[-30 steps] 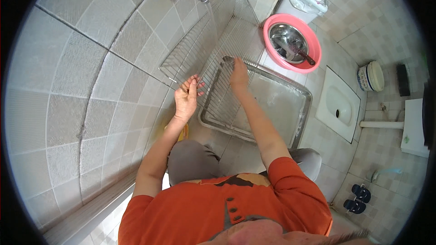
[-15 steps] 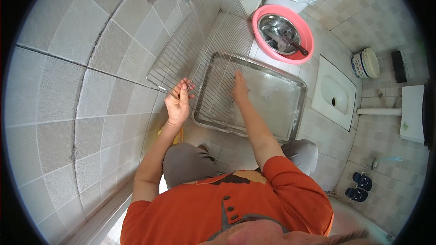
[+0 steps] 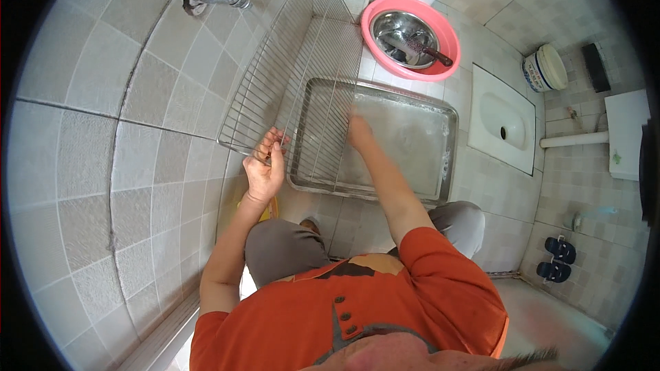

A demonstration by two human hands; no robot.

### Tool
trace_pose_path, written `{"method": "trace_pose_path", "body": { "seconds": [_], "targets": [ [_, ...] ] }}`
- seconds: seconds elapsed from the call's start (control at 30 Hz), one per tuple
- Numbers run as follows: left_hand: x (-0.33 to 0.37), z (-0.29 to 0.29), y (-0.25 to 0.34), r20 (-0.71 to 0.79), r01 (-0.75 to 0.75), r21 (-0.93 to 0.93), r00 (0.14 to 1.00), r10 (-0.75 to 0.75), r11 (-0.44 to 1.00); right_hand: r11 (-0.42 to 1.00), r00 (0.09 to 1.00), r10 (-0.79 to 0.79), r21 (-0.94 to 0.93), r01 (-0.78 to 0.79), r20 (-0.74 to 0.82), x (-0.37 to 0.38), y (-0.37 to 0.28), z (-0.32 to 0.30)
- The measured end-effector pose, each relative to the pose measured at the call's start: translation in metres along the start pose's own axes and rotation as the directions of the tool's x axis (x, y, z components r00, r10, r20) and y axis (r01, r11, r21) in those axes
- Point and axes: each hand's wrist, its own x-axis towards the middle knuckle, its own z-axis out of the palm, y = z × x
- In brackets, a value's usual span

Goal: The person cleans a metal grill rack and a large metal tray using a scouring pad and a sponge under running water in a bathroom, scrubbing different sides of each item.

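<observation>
1. The wire rack (image 3: pixel 323 82) is the biggest thing in hand. It stands tilted beside the tiled wall, its lower part in front of the tray's left side. Its long axis runs from the left hand up and away from the person, leaning a little to the right, so the far end points toward the upper edge of the view. The bars show in two planes that meet at an angle; whether they are one folded piece cannot be told.
2. The metal tray (image 3: pixel 405 158) lies flat on the tiled floor in front of the person, its long side running across from left to right. Pale patches show on its bottom.
3. The squat toilet (image 3: pixel 503 110) is set in the floor to the right of the tray, apart from it.
4. The pink basin (image 3: pixel 450 38) sits on the floor just beyond the tray, with a steel bowl (image 3: pixel 412 19) inside it. A dark-handled tool (image 3: pixel 436 56) rests across the bowl.
5. The left hand (image 3: pixel 263 172) has its grip closed: thumb and fingers are pinched together on the rack's near lower edge, left of the tray.
6. The right hand (image 3: pixel 359 130) is above the tray, at the rack's right edge. Its fingers are blurred, so how far open its grip is, and whether it touches the wires, cannot be told.
</observation>
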Motion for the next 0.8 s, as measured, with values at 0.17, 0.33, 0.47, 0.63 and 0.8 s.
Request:
{"method": "trace_pose_path", "body": {
  "seconds": [0.17,0.33,0.47,0.63,0.8],
  "targets": [
    [-0.001,-0.001,0.004,0.016,0.049,-0.052,0.999,-0.048,0.997,0.832,0.867,0.485,-0.364,-0.419,0.111,-0.068,0.077,-0.037],
    [0.005,0.008,0.01,0.13,0.055,-0.097,0.991,-0.043,0.994,0.917,0.935,0.343,-0.249,-0.312,0.089,-0.046,0.078,-0.043],
    [-0.001,-0.007,0.011,0.125,-0.002,-0.037,0.992,0.006,0.999,0.035,0.688,0.415,0.745,-0.666,0.595,-0.043,-0.015,-0.019],
    [-0.006,-0.023,0.025,0.122,-0.097,-0.039,0.987,0.101,0.994,0.29,0.706,0.665,0.787,-0.545,0.243,-0.038,-0.043,0.026],
    [0.002,-0.054,0.017,0.224,-0.169,-0.148,0.954,0.2,0.974,0.602,0.776,0.618,0.711,-0.363,-0.126,-0.011,-0.027,0.041]
  ]
}}
